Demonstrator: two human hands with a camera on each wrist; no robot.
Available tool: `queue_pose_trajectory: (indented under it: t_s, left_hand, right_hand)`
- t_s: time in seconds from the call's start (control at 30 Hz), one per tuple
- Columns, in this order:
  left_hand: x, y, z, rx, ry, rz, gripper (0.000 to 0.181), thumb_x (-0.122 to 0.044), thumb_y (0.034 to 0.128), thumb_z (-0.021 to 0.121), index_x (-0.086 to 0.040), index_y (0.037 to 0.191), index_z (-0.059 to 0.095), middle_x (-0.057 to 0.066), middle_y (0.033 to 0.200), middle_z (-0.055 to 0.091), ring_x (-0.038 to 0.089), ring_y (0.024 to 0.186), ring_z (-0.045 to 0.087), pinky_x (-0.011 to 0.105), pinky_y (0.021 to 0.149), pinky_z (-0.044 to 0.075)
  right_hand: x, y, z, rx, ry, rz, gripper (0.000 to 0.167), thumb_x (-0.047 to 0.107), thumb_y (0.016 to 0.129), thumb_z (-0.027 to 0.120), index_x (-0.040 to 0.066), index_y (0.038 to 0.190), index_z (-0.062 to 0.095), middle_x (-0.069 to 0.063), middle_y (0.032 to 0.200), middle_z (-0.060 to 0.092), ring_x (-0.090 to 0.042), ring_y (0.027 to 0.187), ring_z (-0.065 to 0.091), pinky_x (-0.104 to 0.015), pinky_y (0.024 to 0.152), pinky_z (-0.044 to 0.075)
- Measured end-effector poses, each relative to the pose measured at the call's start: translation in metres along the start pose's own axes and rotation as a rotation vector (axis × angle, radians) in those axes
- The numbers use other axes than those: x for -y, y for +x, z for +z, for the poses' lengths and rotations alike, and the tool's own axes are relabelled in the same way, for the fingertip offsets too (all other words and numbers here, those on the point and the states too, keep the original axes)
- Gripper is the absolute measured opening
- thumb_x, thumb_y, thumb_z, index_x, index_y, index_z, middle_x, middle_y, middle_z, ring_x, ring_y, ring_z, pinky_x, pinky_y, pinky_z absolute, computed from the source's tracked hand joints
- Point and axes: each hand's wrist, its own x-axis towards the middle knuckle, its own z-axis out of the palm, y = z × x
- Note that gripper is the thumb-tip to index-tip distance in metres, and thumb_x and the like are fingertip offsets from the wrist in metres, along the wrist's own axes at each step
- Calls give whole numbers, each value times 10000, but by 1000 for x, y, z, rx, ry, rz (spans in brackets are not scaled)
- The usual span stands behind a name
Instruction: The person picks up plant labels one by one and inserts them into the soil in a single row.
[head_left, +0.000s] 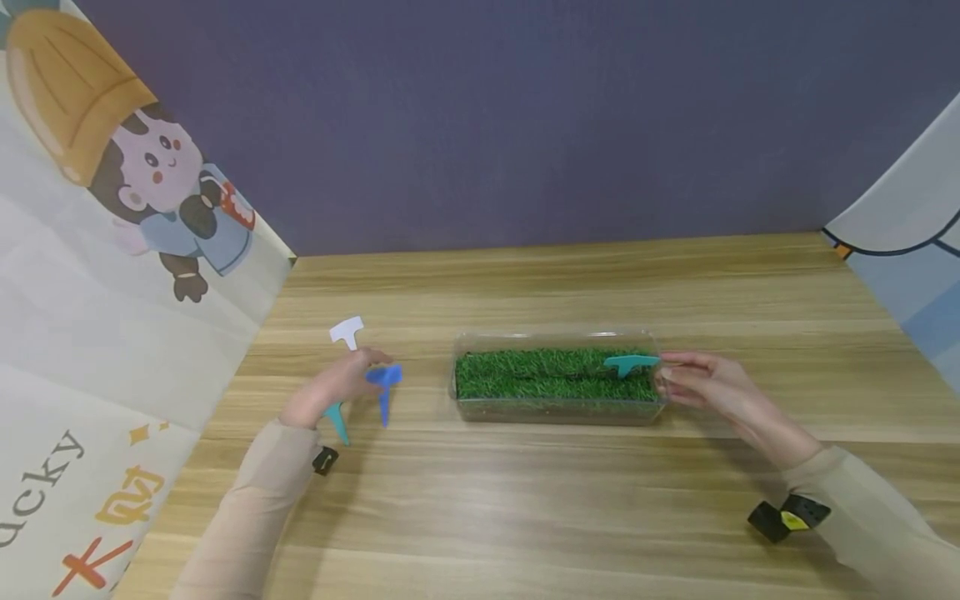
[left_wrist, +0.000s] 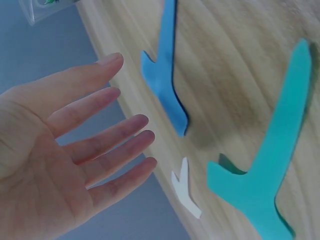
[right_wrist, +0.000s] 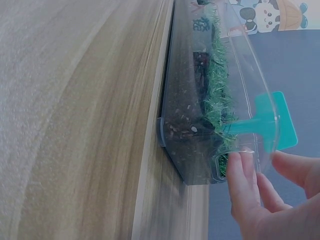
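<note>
The left hand (head_left: 341, 383) hovers over the table at the left with its fingers spread, holding nothing, as the left wrist view shows the palm (left_wrist: 45, 165). Close to it are a blue T-shaped tag (head_left: 385, 377), a white one (head_left: 347, 331) and a teal one (head_left: 337, 421). At the right end of a clear box (head_left: 555, 411) filled with green grass (head_left: 532, 375), the right hand (head_left: 720, 392) grips the end wall with thumb and fingers. Another teal tag (right_wrist: 265, 125) stands upright in the grass beside those fingertips, its stem partly down among the blades.
The wooden table (head_left: 525, 500) carries everything. A dark wall panel (head_left: 525, 125) rises behind its far edge. Printed cloths with cartoon figures hang at the left (head_left: 97, 350) and right (head_left: 915, 250). Dark soil (right_wrist: 187, 125) shows through the box wall.
</note>
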Motion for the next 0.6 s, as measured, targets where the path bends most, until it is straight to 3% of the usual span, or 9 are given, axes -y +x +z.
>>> queue_pose_trajectory:
  t_s: [0.17, 0.6]
  left_hand:
    - [4, 4, 4, 13, 15, -14, 510, 25, 717, 653, 89, 1193, 482, 256, 1172, 506, 297, 910, 536, 395, 789, 466]
    - [10, 9, 13, -3, 89, -35, 529, -42, 700, 705, 30, 1188, 515, 279, 1126, 460, 401, 972, 514, 457, 817, 468]
  right_hand:
    - [0, 0, 0, -1, -11, -2, 637, 189, 849, 589, -112, 1302, 258, 58, 945, 630, -96, 864, 613, -246, 801, 480]
    - [-2, 1, 0, -4, -20, 3, 633, 199, 856, 581, -112, 1304, 260, 44, 951, 632, -96, 866, 614, -248, 801, 480]
